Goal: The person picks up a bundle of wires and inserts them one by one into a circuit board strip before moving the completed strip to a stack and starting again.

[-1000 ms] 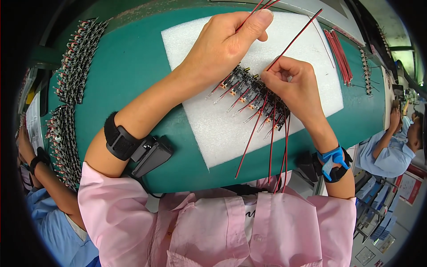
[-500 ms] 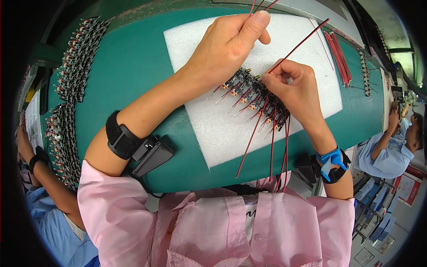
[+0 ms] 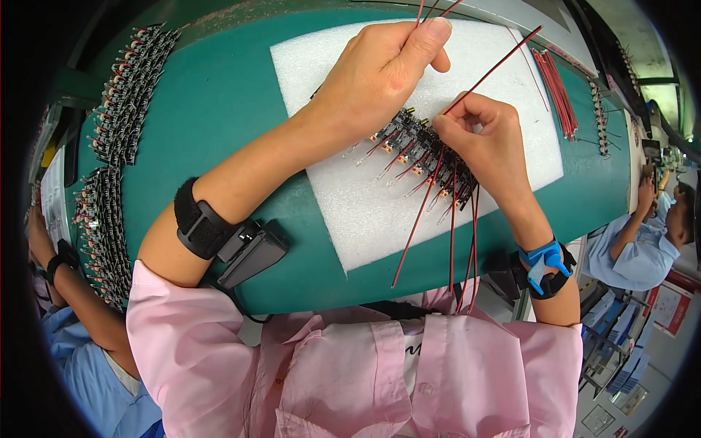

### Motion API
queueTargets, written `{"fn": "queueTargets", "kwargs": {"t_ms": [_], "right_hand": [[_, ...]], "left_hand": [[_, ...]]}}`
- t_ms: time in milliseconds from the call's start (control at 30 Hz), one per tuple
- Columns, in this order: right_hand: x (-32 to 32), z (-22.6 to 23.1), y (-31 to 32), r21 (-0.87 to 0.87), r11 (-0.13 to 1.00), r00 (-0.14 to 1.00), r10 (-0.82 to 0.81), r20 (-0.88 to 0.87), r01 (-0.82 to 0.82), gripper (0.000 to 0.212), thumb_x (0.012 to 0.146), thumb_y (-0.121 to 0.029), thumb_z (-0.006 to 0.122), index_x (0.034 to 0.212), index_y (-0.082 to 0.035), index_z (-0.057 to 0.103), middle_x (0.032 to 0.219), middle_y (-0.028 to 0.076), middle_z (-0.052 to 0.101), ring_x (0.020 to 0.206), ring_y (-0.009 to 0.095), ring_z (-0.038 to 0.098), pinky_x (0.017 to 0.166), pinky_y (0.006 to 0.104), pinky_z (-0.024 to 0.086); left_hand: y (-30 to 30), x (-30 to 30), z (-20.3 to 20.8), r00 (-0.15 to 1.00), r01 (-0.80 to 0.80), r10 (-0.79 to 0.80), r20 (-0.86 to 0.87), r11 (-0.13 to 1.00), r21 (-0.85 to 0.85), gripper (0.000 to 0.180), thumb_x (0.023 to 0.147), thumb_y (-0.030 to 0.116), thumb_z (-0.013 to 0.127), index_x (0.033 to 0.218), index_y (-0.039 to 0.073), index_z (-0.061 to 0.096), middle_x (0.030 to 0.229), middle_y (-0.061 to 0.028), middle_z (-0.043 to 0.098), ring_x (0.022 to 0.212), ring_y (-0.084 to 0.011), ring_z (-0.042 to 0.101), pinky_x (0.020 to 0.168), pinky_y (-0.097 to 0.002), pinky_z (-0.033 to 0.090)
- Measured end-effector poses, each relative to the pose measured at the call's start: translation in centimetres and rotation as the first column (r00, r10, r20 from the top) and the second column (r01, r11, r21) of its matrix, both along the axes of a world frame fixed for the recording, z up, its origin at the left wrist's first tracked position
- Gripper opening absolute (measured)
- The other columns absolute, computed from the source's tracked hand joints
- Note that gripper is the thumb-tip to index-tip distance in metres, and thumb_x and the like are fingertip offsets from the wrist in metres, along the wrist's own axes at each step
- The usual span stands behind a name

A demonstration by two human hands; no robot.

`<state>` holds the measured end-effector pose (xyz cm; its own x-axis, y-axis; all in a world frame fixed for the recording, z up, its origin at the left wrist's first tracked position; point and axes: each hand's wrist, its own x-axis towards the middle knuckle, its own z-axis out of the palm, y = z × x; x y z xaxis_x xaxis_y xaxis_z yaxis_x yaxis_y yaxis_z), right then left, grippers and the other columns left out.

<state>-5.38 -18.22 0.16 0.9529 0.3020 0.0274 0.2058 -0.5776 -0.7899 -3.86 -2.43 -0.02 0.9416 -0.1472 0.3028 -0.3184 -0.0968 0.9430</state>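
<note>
The left hand (image 3: 387, 71) covers part of the circuit boards (image 3: 423, 159); its wires (image 3: 419, 13) run off the top edge; the right hand (image 3: 485, 135) hides the lower end of its long wire (image 3: 493, 71); the left co-worker (image 3: 102, 372) is partly cut off

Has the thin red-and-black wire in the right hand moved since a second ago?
Yes: the wire swung right, its tip nearer the straight red wire bundle.

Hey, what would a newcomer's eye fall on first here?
Probably the dark circuit boards on the white foam sheet, mid-picture, with long red-and-black wires stretching toward the person. Beside them, the right hand pinches a wire slanting up and right. More boards crowd the green table's left side.
</note>
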Motion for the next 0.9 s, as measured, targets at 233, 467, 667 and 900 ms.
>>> {"fn": "queueTargets", "kwargs": {"t_ms": [233,467,667,900], "right_hand": [[0.2,-0.2,0.0,0.017,0.999,0.999,-0.027,-0.022,0.027,0.011,0.068,-0.005,0.058,0.061,0.001,0.053,0.055,-0.003,0.049,0.051,0.002,0.040,0.046,0.0163,0.032],[0.6,-0.5,-0.3,0.108,0.994,0.999,0.029,-0.019,-0.027,0.013,0.068,-0.008,0.059,0.061,0.001,0.053,0.054,-0.003,0.048,0.051,0.002,0.040,0.046,0.0165,0.032],[0.6,-0.6,-0.3,0.099,0.994,0.999,0.041,0.026,-0.043,0.014,0.067,-0.008,0.058,0.059,0.001,0.051,0.053,-0.003,0.046,0.050,0.002,0.039,0.046,0.0175,0.032],[0.6,-0.6,-0.4,0.087,0.995,0.999,0.044,0.032,-0.047,0.012,0.065,-0.007,0.057,0.059,0.001,0.051,0.051,-0.003,0.044,0.049,0.002,0.038,0.045,0.0177,0.031]], "left_hand": [[0.0,-0.3,0.6,0.994,0.078,-0.074,-0.079,0.996,0.050,0.045,0.088,0.037,0.034,0.076,-0.001,0.055,0.054,-0.0001,0.039,0.052,-0.0082,0.038,0.048,-0.0238,0.031],[-0.2,-0.7,0.8,0.989,0.076,-0.076,-0.128,0.997,-0.006,0.039,0.090,0.031,0.033,0.075,0.000,0.053,0.054,0.0053,0.033,0.050,-0.0039,0.029,0.046,-0.0196,0.023],[-0.5,-0.9,1.0,0.989,0.034,-0.026,-0.146,0.998,0.056,0.045,0.088,0.038,0.032,0.077,0.001,0.054,0.053,0.0060,0.029,0.047,-0.0027,0.024,0.042,-0.0194,0.019],[-0.5,-0.8,0.7,0.990,0.008,0.003,-0.139,0.997,0.078,0.047,0.088,0.042,0.032,0.080,0.002,0.055,0.054,0.0065,0.028,0.044,-0.0016,0.021,0.038,-0.0182,0.016]]}}
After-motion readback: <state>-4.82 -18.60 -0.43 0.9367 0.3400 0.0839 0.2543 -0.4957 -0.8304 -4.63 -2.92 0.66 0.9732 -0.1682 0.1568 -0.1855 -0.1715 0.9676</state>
